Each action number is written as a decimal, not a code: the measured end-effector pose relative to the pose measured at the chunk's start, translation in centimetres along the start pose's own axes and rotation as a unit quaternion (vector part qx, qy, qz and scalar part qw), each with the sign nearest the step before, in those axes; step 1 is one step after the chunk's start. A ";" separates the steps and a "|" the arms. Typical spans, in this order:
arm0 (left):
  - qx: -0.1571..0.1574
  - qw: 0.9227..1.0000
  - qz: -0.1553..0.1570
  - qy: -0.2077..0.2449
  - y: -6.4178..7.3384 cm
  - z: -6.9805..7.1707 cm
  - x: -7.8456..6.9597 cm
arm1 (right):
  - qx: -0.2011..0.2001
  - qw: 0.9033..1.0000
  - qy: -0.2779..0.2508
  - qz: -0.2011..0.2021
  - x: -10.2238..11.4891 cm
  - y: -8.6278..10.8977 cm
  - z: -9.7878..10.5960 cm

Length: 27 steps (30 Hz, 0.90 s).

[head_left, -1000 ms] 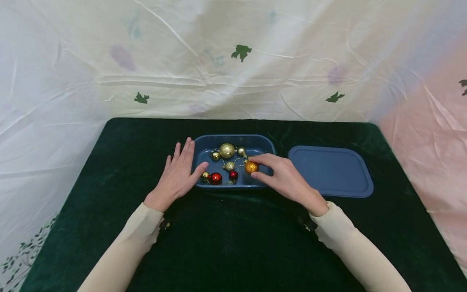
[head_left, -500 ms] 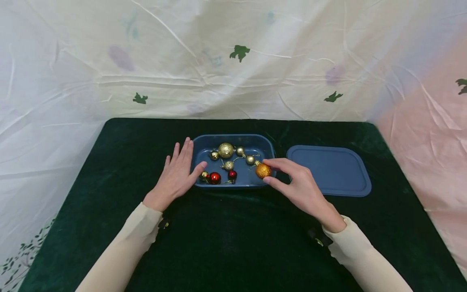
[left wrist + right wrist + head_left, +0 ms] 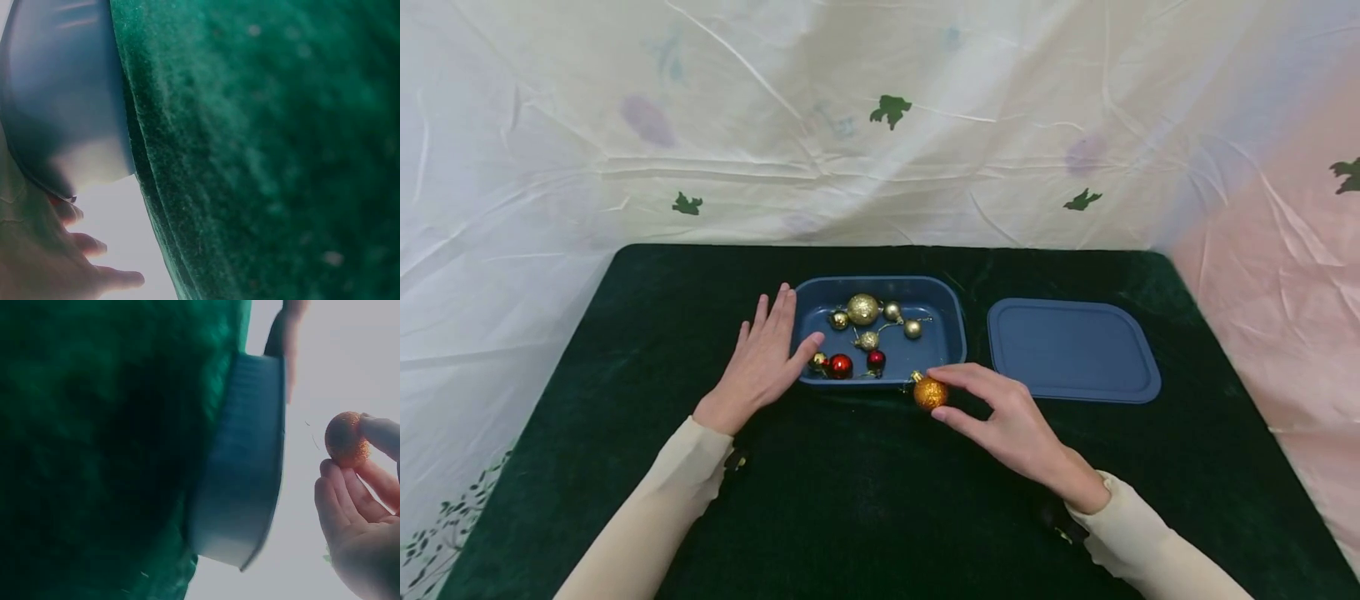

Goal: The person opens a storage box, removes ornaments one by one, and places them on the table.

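Note:
Between thumb and fingers, my right hand (image 3: 1007, 425) pinches an orange glitter bauble (image 3: 931, 393) just in front of the blue box (image 3: 955, 333). The right wrist view shows the same bauble (image 3: 345, 439) held up above the level of the box rim. My left hand (image 3: 756, 354) rests with spread, straight fingers along the box's left side, its thumb over the rim. Inside the box lie a large gold bauble (image 3: 862, 309), a red bauble (image 3: 841, 366), a dark red one (image 3: 876, 360) and several small gold ones.
A flat blue lid (image 3: 1075, 352) lies on the dark green cloth (image 3: 850, 500) to the right of the box. Pale fabric (image 3: 820, 192) with leaf shapes hangs behind the table and along its sides.
My right hand has carried the orange bauble out of the box, first rightward, then toward me past the front rim. A small gold bauble shows where it was. The left hand stays in place.

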<state>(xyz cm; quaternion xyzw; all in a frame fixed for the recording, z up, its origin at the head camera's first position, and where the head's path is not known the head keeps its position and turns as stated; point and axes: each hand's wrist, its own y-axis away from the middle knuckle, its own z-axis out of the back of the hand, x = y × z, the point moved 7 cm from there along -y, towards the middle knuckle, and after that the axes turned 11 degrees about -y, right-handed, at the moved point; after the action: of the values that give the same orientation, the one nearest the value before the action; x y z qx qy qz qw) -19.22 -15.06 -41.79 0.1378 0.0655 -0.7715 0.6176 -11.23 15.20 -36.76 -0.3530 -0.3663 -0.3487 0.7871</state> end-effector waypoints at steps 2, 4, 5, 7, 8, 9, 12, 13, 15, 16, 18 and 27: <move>0.002 1.000 0.000 -0.001 0.0 0.0 0.0 | 0.011 1.000 0.002 0.002 -0.2 0.3 -0.6; 0.004 1.000 -0.001 -0.002 -0.1 0.0 0.0 | 0.023 1.000 0.001 0.002 -0.4 0.5 -1.3; 0.004 1.000 -0.001 -0.002 -0.1 0.0 0.0 | 0.029 1.000 0.001 0.001 -0.5 0.5 -1.6; 0.004 1.000 -0.001 -0.002 -0.1 0.0 0.0 | 0.042 0.999 0.003 0.001 -0.7 0.6 -2.2; 0.004 1.000 -0.001 -0.001 -0.1 -0.1 0.0 | 0.048 0.999 0.002 0.001 -0.8 0.7 -2.5; 0.004 1.000 -0.001 -0.001 -0.1 -0.1 0.0 | 0.054 0.999 0.001 -0.001 -0.9 0.7 -2.8; 0.006 1.000 0.000 -0.001 0.0 -0.1 0.0 | 0.072 0.997 0.005 -0.007 -1.2 0.7 -3.4; 0.007 1.000 0.000 -0.001 0.0 -0.1 0.0 | 0.077 0.997 0.007 -0.009 -1.3 0.7 -3.6; 0.008 1.000 0.001 -0.002 0.0 -0.1 0.1 | 0.088 0.996 0.010 -0.019 -1.6 0.6 -3.8; 0.008 1.000 0.002 -0.001 0.1 -0.2 0.1 | 0.093 0.995 0.013 -0.023 -1.7 0.6 -4.0; 0.007 1.000 0.001 0.001 0.1 -0.1 0.1 | 0.104 0.994 0.020 -0.033 -2.0 0.5 -4.2; 0.007 1.000 -0.001 -0.002 0.0 -0.3 0.0 | 0.139 0.987 0.038 -0.064 -2.9 0.3 -4.6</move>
<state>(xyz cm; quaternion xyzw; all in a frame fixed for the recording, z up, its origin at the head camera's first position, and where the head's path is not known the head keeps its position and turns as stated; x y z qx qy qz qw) -19.16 -15.01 -42.04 0.1407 0.0596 -0.7728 0.6159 -10.87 12.43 -41.47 -0.2020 -0.4032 -0.3572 0.8179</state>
